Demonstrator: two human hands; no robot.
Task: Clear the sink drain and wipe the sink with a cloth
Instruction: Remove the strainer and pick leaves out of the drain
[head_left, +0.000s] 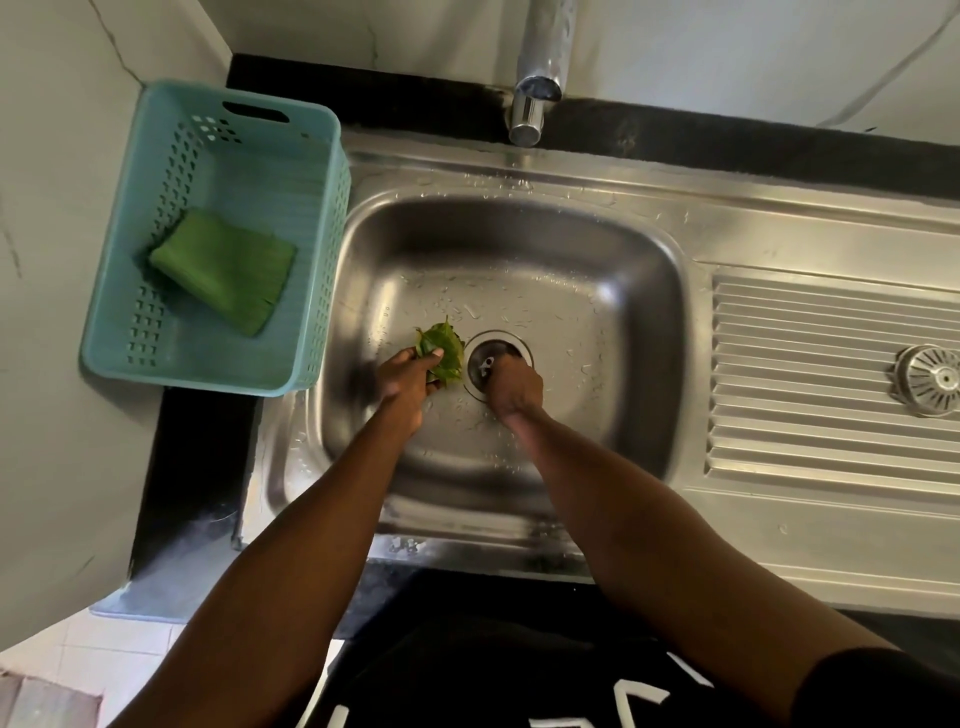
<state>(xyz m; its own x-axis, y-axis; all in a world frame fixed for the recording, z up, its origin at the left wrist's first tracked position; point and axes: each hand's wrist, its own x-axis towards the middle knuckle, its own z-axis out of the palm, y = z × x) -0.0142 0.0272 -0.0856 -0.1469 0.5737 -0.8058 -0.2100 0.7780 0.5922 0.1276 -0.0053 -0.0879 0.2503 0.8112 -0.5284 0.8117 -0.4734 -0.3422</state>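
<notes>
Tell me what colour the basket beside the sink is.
The basket is light teal, seen in the head view.

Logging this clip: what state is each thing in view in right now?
left hand: closed on leaves
leaves: bunched, held beside the drain
right hand: fingers at the drain
drain: uncovered
strainer: out, on the drainboard
cloth: folded, in the basket
basket: upright
faucet: no water running
sink: wet with droplets
</notes>
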